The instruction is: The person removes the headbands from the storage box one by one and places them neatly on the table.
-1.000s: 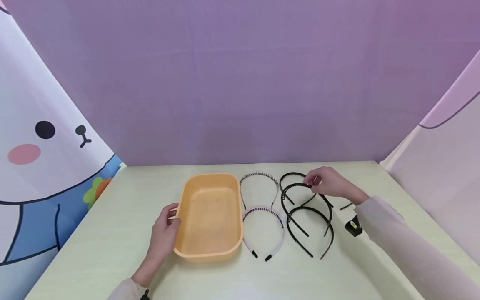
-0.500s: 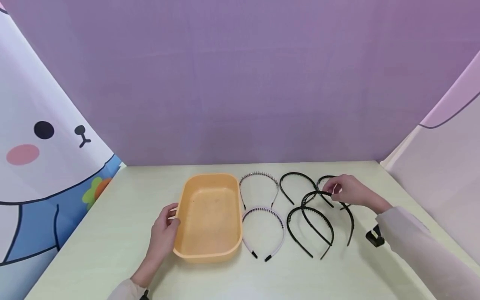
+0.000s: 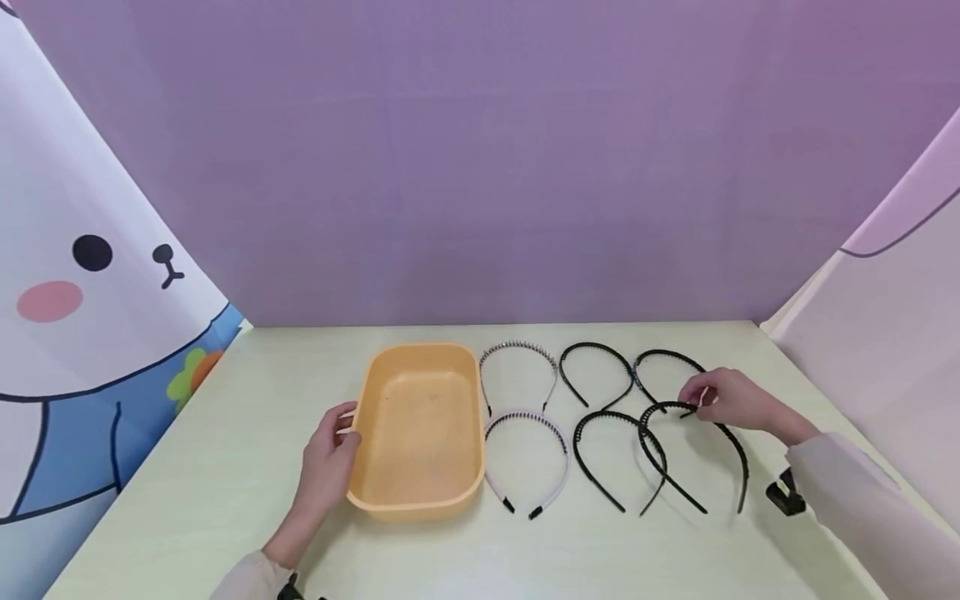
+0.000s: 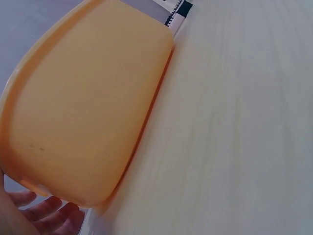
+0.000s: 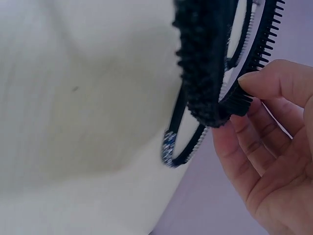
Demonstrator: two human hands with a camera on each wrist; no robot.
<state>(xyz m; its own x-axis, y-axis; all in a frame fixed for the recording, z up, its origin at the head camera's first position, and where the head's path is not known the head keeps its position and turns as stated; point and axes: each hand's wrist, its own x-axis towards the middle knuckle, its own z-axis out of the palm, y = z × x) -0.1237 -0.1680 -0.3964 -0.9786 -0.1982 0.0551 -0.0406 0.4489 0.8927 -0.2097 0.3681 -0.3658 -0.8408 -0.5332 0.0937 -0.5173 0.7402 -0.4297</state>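
Note:
My right hand (image 3: 731,398) pinches a black toothed headband (image 3: 731,437) at the top of its arch. In the right wrist view, thumb and fingertips (image 5: 252,84) grip the band, its comb teeth showing. Its ends hang toward the table, and the left leg overlaps another black headband (image 3: 588,475) in the head view. My left hand (image 3: 330,454) holds the left side of an orange plastic basin (image 3: 363,500), thumb at the rim and fingers along the outer wall. The basin's inside shows nothing in it.
Two more black headbands, one behind (image 3: 585,346) and one farther right (image 3: 663,353), lie at the back. Beside the basin are a spiky pale headband (image 3: 483,383) and a lilac headband (image 3: 557,496). A purple backdrop (image 3: 480,167) stands along the table's (image 3: 225,467) far edge.
My right hand has carried the black headband rightward and toward me, away from the back middle headband. The left hand and basin have stayed in place.

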